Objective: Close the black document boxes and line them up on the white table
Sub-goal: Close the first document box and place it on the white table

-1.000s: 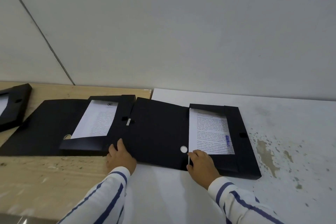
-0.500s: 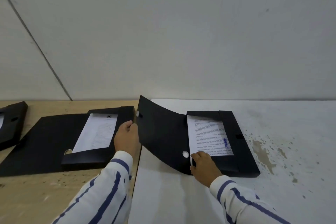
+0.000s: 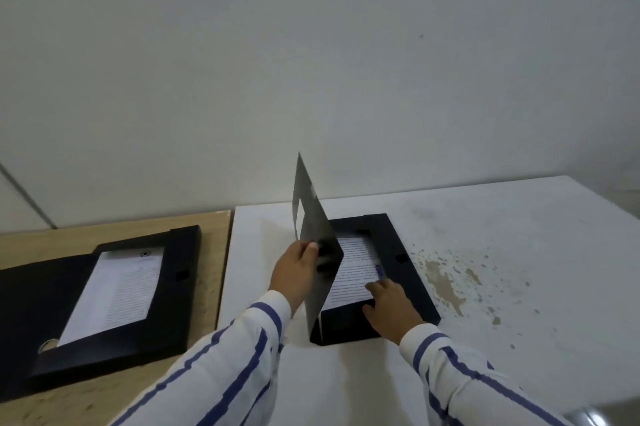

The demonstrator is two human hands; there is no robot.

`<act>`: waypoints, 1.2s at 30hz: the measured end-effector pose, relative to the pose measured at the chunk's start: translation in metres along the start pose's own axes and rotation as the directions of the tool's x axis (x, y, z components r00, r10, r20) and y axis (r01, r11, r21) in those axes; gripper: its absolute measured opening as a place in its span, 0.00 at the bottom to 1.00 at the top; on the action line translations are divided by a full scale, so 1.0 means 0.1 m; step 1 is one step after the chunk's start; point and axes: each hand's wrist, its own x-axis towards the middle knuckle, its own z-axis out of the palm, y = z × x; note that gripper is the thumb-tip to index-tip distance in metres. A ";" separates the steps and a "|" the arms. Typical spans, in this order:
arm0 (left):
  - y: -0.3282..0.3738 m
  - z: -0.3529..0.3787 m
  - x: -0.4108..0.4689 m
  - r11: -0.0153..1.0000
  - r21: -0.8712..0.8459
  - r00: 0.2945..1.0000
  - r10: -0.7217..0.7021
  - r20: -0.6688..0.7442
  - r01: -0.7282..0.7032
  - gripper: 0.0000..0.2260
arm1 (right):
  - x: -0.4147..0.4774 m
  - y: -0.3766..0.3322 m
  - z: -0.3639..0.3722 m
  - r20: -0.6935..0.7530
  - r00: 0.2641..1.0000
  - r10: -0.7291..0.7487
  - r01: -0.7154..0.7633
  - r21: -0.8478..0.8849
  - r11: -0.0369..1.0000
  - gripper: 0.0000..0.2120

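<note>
A black document box (image 3: 410, 273) lies on the white table (image 3: 519, 252) with printed sheets (image 3: 356, 266) inside. Its lid (image 3: 313, 228) stands nearly upright along the box's left side. My left hand (image 3: 294, 270) grips the lid's free edge, fingers wrapped over it. My right hand (image 3: 389, 308) rests flat on the papers and the box's near end, holding nothing. A second black document box (image 3: 173, 287) lies open on the wooden table (image 3: 211, 287) to the left, paper showing inside, its lid spread flat to the left.
A plain wall runs close behind both tables. The white table's right part carries brownish stains (image 3: 446, 283). The white table's near right edge (image 3: 588, 405) cuts across the bottom corner.
My left hand has swung the lid up from lying flat on the left to almost vertical. My right hand slid further onto the papers. The view has shifted right.
</note>
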 end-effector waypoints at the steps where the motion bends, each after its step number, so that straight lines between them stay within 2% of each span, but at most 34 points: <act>1: -0.03 0.08 0.03 0.999 0.043 1.000 0.001 0.028 -0.002 0.16 | 0.02 0.08 -0.03 -0.001 1.000 0.012 -0.012 0.004 1.000 0.22; 6: -0.24 0.46 0.25 0.973 0.222 0.990 -0.091 0.109 0.065 0.21 | 0.16 0.47 -0.19 -0.001 0.999 0.038 -0.038 0.040 0.998 0.21; 8: -0.32 0.58 0.33 0.959 0.261 0.985 -0.143 0.101 0.113 0.23 | 0.22 0.63 -0.27 -0.004 0.999 0.050 -0.050 0.120 0.992 0.20; 11: -0.41 0.76 0.43 0.927 0.325 0.973 -0.221 0.073 0.186 0.26 | 0.32 0.84 -0.40 -0.016 0.998 0.054 -0.046 0.328 0.943 0.15; 14: -0.48 0.91 0.53 0.878 0.411 0.960 -0.279 0.019 0.247 0.27 | 0.40 0.97 -0.53 0.048 0.991 0.124 -0.128 0.618 0.776 0.21; 16: -0.50 0.99 0.56 0.825 0.497 0.955 -0.297 -0.023 0.269 0.28 | 0.48 1.05 -0.57 0.116 0.981 0.153 -0.189 0.726 0.661 0.25; 18: -0.51 1.06 0.55 0.767 0.578 0.951 -0.304 -0.053 0.278 0.28 | 0.54 1.12 -0.61 0.172 0.971 0.163 -0.236 0.785 0.574 0.22; 19: -0.51 1.09 0.54 0.742 0.609 0.950 -0.304 -0.065 0.279 0.28 | 0.56 1.14 -0.62 0.181 0.970 0.165 -0.243 0.784 0.571 0.18; 21: -0.52 1.14 0.51 0.700 0.658 0.951 -0.297 -0.084 0.277 0.29 | 0.61 1.21 -0.60 0.151 0.978 0.146 -0.211 0.695 0.688 0.15; 23: -0.53 1.17 0.50 0.665 0.694 0.951 -0.292 -0.098 0.276 0.29 | 0.66 1.25 -0.55 0.139 0.985 0.103 -0.165 0.577 0.800 0.21; 28: -0.54 1.20 0.51 0.591 0.763 0.950 -0.296 -0.099 0.263 0.30 | 0.73 1.19 -0.39 0.136 0.989 0.058 -0.102 0.342 0.934 0.22; 33: -0.60 1.22 0.52 0.507 0.832 0.954 -0.286 -0.085 0.226 0.30 | 0.75 1.12 -0.28 0.052 0.997 0.059 -0.064 0.106 0.992 0.17; 36: -0.63 1.23 0.51 0.493 0.843 0.956 -0.282 -0.078 0.214 0.30 | 0.80 1.08 -0.26 0.094 0.996 0.007 -0.013 0.063 0.998 0.22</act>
